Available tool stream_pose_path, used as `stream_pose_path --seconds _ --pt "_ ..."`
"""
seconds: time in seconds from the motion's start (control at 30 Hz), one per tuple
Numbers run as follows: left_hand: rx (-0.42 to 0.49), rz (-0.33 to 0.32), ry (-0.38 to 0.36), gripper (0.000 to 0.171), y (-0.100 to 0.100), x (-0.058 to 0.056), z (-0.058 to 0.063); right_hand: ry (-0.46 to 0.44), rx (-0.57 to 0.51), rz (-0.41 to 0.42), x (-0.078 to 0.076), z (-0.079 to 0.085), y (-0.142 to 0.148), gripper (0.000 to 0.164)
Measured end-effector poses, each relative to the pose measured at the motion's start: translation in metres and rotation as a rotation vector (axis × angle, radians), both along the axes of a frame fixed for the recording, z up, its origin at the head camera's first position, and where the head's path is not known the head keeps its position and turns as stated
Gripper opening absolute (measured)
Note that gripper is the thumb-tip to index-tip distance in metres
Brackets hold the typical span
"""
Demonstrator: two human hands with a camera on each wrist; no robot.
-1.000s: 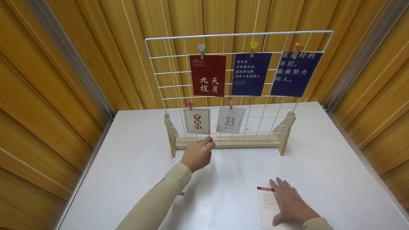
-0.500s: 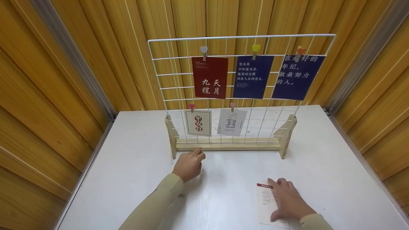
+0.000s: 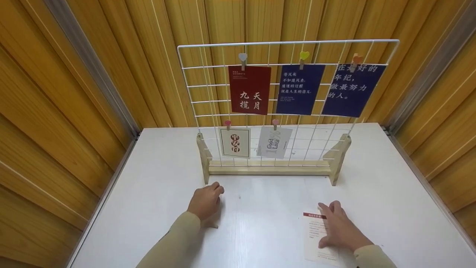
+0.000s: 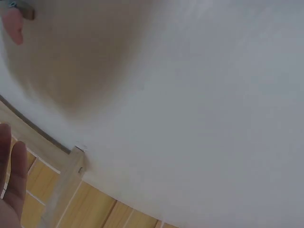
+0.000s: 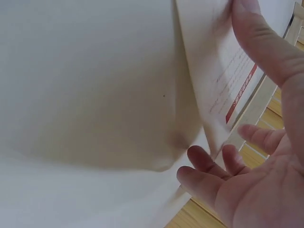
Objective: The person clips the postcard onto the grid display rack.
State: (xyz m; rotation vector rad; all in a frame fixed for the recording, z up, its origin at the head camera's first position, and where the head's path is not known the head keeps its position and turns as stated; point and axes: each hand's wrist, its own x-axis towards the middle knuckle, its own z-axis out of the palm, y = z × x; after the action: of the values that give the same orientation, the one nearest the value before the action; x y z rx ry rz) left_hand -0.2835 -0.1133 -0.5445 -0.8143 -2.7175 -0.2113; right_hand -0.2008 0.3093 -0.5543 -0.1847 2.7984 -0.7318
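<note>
My left hand (image 3: pixel 204 201) is over the white table, just in front of the rack's left foot. Its fingers bend loosely and hold nothing. Near its wrist lies a small wooden clip (image 3: pixel 214 226); the left wrist view shows a clip with a pink top (image 4: pixel 13 24). My right hand (image 3: pixel 340 230) spans a printed card (image 3: pixel 314 238) with a red top band, gripping it with thumb and curled fingers. In the right wrist view, the card's near edge stands slightly off the table, and the fingers (image 5: pixel 202 183) reach around its corner.
A white wire grid rack (image 3: pixel 316 149) on wooden feet stands at the back. Heart-topped clips hold a red card (image 3: pixel 250 85), two blue cards (image 3: pixel 299 100), a cream card (image 3: pixel 243 149) and a grey "Good Luck" card (image 3: pixel 284 145). Wood-patterned walls (image 3: pixel 67 111) flank the table (image 3: pixel 253 219).
My left hand has drawn back from the rack's lower edge towards the left front. My right hand's spread fingers have curled in on the card, which has shifted slightly towards the rack.
</note>
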Motion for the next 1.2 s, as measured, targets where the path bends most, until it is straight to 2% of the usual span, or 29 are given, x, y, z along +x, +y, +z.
stream_pose_path --seconds 0.23,0.47,0.63,0.77,0.87,1.03,1.2 --pt "0.072 0.067 -0.074 0.012 -0.020 0.007 -0.007 0.038 -0.008 0.003 0.001 -0.001 0.000 0.120" --pt "0.100 0.128 -0.073 0.013 -0.042 0.017 -0.012 0.002 0.014 0.006 0.000 -0.001 -0.001 0.124" --pt "0.140 0.222 -0.118 0.012 -0.049 0.029 -0.016 0.033 0.034 0.027 0.000 0.001 0.000 0.121" --pt "0.181 0.330 -0.187 0.013 -0.050 0.039 -0.018 0.075 0.043 0.047 -0.001 0.001 -0.001 0.116" --pt "0.208 0.385 -0.239 0.014 -0.048 0.047 -0.019 0.096 0.053 0.050 -0.001 0.002 -0.002 0.112" --pt "0.237 0.422 -0.308 0.010 -0.042 0.057 -0.019 0.151 0.067 0.051 0.002 0.004 -0.004 0.104" --pt "0.219 0.429 -0.346 0.017 -0.035 0.061 -0.018 0.212 0.076 0.072 0.004 0.004 -0.004 0.099"
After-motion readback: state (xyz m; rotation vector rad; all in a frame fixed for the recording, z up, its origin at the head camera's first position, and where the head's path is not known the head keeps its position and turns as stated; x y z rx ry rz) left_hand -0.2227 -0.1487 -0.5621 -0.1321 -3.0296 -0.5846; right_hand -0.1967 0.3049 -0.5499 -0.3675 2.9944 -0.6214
